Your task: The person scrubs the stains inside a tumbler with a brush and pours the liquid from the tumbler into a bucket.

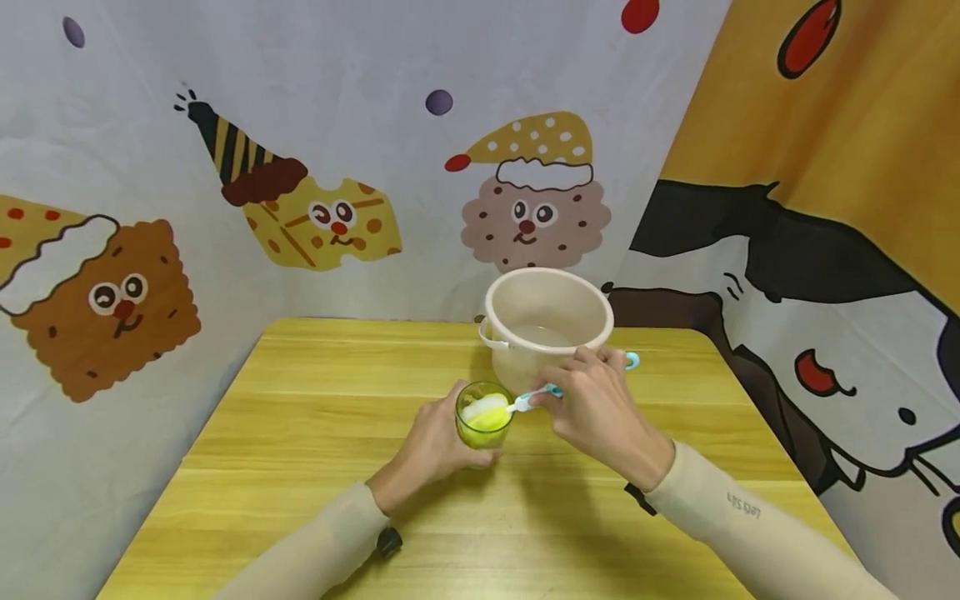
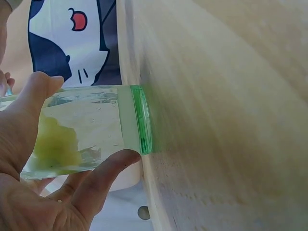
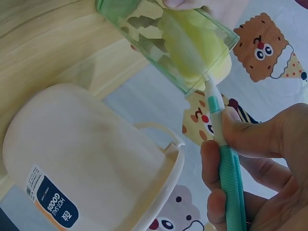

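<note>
My left hand (image 1: 435, 437) grips a green-tinted drinking glass (image 2: 103, 115) around its side, thumb and fingers on opposite walls. Its thick base is close to the tabletop in the left wrist view. Inside the glass sits the white and yellow sponge head (image 1: 486, 412) of a cup brush. The brush's teal and white handle (image 3: 233, 192) slants out over the rim, pinched between the thumb and fingers of my right hand (image 1: 596, 404). In the head view, the handle's light-blue looped end (image 1: 632, 360) pokes out beyond that hand.
A cream bucket (image 1: 517, 364) with a side handle stands right behind the glass and my right hand, near the table's back edge. A label (image 3: 53, 202) is on its side. The wooden table (image 1: 337, 375) meets a cartoon-printed cloth (image 1: 360, 67) behind it.
</note>
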A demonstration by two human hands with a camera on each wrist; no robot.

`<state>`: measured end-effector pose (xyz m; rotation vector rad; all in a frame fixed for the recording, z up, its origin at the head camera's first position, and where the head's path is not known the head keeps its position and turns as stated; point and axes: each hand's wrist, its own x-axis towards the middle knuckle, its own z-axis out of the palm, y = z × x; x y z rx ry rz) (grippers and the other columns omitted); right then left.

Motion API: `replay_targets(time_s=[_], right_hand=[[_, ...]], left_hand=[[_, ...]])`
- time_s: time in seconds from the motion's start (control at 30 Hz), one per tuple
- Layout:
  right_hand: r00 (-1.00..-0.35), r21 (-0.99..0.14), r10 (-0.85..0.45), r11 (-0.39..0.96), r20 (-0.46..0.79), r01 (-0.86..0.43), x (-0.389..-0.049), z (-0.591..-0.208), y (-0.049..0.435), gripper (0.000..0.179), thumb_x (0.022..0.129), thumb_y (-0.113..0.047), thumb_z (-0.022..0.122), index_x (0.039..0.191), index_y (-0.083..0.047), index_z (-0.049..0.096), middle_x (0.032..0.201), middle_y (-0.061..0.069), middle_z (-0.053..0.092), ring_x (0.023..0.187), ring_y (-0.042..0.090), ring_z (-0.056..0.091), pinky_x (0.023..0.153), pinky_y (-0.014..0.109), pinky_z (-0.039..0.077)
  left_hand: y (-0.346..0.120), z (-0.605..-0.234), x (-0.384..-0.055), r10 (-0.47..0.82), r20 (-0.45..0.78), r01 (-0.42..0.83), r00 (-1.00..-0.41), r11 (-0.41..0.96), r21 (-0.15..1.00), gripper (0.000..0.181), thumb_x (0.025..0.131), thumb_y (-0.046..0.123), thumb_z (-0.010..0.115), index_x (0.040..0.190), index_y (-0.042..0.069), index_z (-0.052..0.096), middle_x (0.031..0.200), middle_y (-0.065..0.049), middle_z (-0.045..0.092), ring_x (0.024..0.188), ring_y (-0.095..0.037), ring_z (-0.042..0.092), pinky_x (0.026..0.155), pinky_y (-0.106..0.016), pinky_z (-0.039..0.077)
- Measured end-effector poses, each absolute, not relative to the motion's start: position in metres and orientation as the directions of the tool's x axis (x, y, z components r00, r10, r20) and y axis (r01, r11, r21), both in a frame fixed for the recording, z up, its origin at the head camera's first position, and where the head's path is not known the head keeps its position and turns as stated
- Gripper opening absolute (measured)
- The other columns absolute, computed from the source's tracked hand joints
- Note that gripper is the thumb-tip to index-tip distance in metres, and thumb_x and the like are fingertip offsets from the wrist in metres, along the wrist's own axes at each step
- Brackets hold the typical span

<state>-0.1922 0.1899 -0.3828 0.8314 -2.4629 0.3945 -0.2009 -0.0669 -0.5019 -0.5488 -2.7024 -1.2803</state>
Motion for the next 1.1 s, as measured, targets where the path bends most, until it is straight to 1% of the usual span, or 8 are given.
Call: replay_targets(time_s=[0.13,0.43,0.63,0.83,1.1], right_hand=[[-0.665,-0.094,-0.481,0.766,0.572,-0.635,-0.1915,-0.3838,0.19,0.02,0.083,-0.019,0.106,0.092,-0.019,0.088,0.087,-0.002,0.086,0.085,0.021,0.066,0.098,0.061,0.044],[-0.647,-0.061,-0.489,0.769,0.585,-0.636,-0.1899,-0.3812,0.1883,0.022,0.082,-0.02,0.107,0.092,-0.02,0.088,0.085,-0.003,0.086,0.084,0.02,0.063,0.094,0.056,0.042],[-0.646,-0.053,-0.482,0.776,0.591,-0.628,-0.1877,-0.3813,0.188,0.022,0.081,-0.021,0.107,0.092,-0.02,0.088,0.086,-0.004,0.086,0.085,0.02,0.064,0.093,0.054,0.042],[-0.647,-0.053,-0.481,0.778,0.591,-0.627,-0.1867,-0.381,0.1887,0.023,0.08,-0.02,0.108,0.091,-0.02,0.088,0.086,-0.004,0.086,0.085,0.019,0.064,0.093,0.053,0.041],[-0.643,-0.056,-0.482,0.773,0.595,-0.632,-0.1879,-0.3791,0.1888,0.024,0.08,-0.019,0.109,0.09,-0.02,0.088,0.085,-0.004,0.086,0.083,0.019,0.061,0.093,0.053,0.042]], left_hand=[[-0.0673,-0.5024,-0.2005,0.278,0.25,0.37,-0.927,0.578,0.727,0.087,0.073,0.033,0.114,0.144,0.021,0.064,0.123,0.0,0.084,0.111,-0.019,0.082,0.095,-0.037,0.069],[-0.0674,-0.5039,-0.2008,0.263,0.262,0.37,-0.928,0.594,0.714,0.087,0.073,0.036,0.113,0.143,0.023,0.064,0.122,0.001,0.085,0.109,-0.018,0.082,0.094,-0.036,0.069],[-0.0678,-0.5056,-0.1998,0.266,0.26,0.369,-0.928,0.587,0.72,0.088,0.072,0.033,0.114,0.143,0.021,0.063,0.122,0.001,0.085,0.111,-0.02,0.083,0.096,-0.038,0.07],[-0.0671,-0.5065,-0.1989,0.27,0.253,0.368,-0.929,0.589,0.72,0.089,0.072,0.035,0.114,0.144,0.022,0.063,0.125,0.0,0.085,0.114,-0.021,0.083,0.099,-0.04,0.07],[-0.0675,-0.5069,-0.1994,0.269,0.262,0.374,-0.927,0.592,0.714,0.087,0.073,0.037,0.114,0.143,0.023,0.064,0.122,0.0,0.085,0.111,-0.02,0.083,0.096,-0.037,0.07]])
